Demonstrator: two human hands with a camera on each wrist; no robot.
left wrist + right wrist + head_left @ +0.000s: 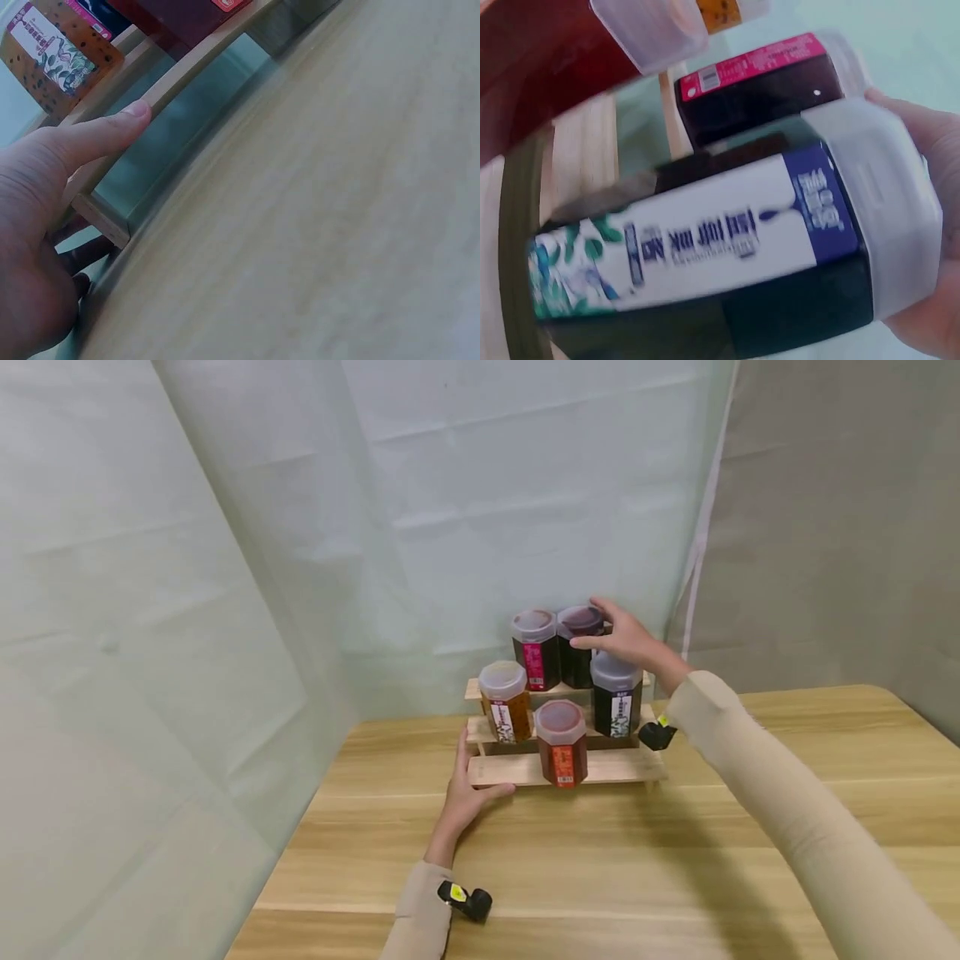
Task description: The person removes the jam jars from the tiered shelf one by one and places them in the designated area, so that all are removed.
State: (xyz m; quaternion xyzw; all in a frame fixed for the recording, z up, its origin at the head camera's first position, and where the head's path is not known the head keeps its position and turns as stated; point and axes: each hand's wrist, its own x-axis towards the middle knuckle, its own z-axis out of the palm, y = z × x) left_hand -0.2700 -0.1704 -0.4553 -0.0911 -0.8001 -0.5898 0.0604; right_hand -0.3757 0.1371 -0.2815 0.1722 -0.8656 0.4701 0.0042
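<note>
A three-tier wooden stand (510, 768) holds several hexagonal jars with translucent lids. My left hand (461, 797) grips the stand's left end. In the left wrist view the thumb (112, 135) lies along the shelf's front edge while the other fingers reach behind the leg. At the top tier, my right hand (628, 639) holds a dark jar (577, 652) around its lid, thumb in front and fingers behind. Just left of it is a dark jar with a pink label (536, 652). The dark jar with a blue-and-white label (697, 240) largely hides the right hand's hold in the right wrist view.
An amber jar with dark specks (507, 706) stands at the middle tier's left. A reddish jar with an orange label (562, 747) sits on the lowest tier. The stand is on a wood-grain table (585, 860), with pale cloth (450, 527) hanging behind.
</note>
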